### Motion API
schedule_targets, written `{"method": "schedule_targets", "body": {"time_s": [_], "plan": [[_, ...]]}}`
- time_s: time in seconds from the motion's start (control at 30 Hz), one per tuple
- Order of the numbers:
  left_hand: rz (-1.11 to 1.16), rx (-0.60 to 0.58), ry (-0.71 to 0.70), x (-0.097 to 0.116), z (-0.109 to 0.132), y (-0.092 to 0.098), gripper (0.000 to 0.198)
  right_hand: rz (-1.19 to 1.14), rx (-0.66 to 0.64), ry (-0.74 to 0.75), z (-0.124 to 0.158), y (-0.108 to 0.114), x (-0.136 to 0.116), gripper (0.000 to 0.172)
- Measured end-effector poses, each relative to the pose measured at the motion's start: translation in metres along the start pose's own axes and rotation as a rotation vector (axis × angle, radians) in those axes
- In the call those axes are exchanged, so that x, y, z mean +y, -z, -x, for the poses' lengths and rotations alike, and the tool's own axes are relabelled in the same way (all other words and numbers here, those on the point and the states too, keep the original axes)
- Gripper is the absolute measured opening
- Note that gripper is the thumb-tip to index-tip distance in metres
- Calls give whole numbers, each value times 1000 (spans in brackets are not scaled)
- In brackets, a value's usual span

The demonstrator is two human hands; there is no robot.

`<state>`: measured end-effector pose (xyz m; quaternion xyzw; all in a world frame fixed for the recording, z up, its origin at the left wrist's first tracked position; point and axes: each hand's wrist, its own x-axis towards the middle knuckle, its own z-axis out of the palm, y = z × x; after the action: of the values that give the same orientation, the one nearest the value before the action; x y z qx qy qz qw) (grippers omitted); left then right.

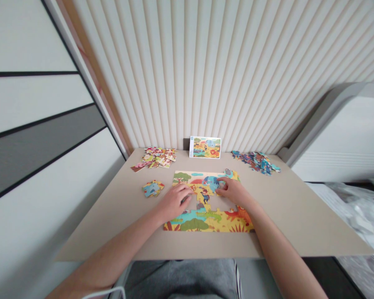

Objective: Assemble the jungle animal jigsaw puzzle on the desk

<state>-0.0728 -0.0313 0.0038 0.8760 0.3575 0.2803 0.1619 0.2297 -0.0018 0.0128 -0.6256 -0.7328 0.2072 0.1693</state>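
Observation:
A partly assembled jigsaw puzzle (207,224) with a bright animal scene lies on the table, with gaps in its middle rows. My left hand (175,202) rests at its left side, fingers stretched over the pieces and thumb apart. At the upper right, my right hand (233,191) has thumb and index finger around a puzzle piece (221,185) beside the blue elephant; the fingers partly hide it. Just beyond that hand, a loose-looking piece (227,171) sits at the puzzle's top edge. A small stack of puzzle pieces (153,188) lies left of the puzzle.
A reference picture card (205,147) stands at the back of the table (286,216) against the ribbed wall. One heap of pieces (158,158) lies at the back left, a darker blue heap (258,161) at the back right. Plastic wrapping (358,216) is beyond the right edge.

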Motion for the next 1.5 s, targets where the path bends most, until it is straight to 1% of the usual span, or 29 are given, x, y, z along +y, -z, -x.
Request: {"method": "schedule_targets", "body": {"time_s": [0.13, 0.23, 0.37, 0.53, 0.67, 0.77, 0.87, 0.97, 1.07, 1.13, 1.2, 1.27, 1.33, 1.4, 1.5], "plan": [[1, 6, -4, 0, 0, 0, 22, -2, -39, 42, 3, 3, -5, 44], [2, 9, -5, 0, 0, 0, 22, 46, -85, 84, 4, 5, -10, 44], [0, 9, 3, 1, 0, 0, 24, 124, -128, 74, 4, 5, -15, 42], [-9, 3, 2, 1, 0, 0, 24, 157, -128, 72, 6, 5, -17, 41], [-14, -2, -5, 1, 0, 1, 23, 52, -123, 127, 6, 7, -10, 44], [-20, -2, -13, 1, 1, 2, 23, -47, -80, 118, 4, 11, 0, 44], [-52, -6, -21, 2, 0, 2, 24, -57, -73, 98, 2, 12, 8, 41], [-147, 14, -13, 1, -1, 6, 23, -26, -51, 95, 1, 12, 10, 33], [-300, 76, 73, -8, 0, 18, 23, 20, 70, 78, 0, 13, 9, 27], [-431, 114, 188, -17, 3, 31, 24, 53, 150, 53, -1, 15, 7, 27], [-579, 125, 324, -28, 8, 46, 25, 76, 198, 33, -1, 16, 7, 29], [-700, 105, 452, -39, 15, 59, 33, 91, 219, 26, 0, 18, 6, 29], [-743, 37, 557, -48, 21, 67, 45, 102, 231, 24, 1, 18, 6, 29], [-740, -34, 621, -54, 25, 70, 54, 110, 245, 21, 1, 17, 6, 29], [-719, -78, 655, -58, 26, 68, 54, 113, 263, -4, 0, 17, 7, 29]]}}
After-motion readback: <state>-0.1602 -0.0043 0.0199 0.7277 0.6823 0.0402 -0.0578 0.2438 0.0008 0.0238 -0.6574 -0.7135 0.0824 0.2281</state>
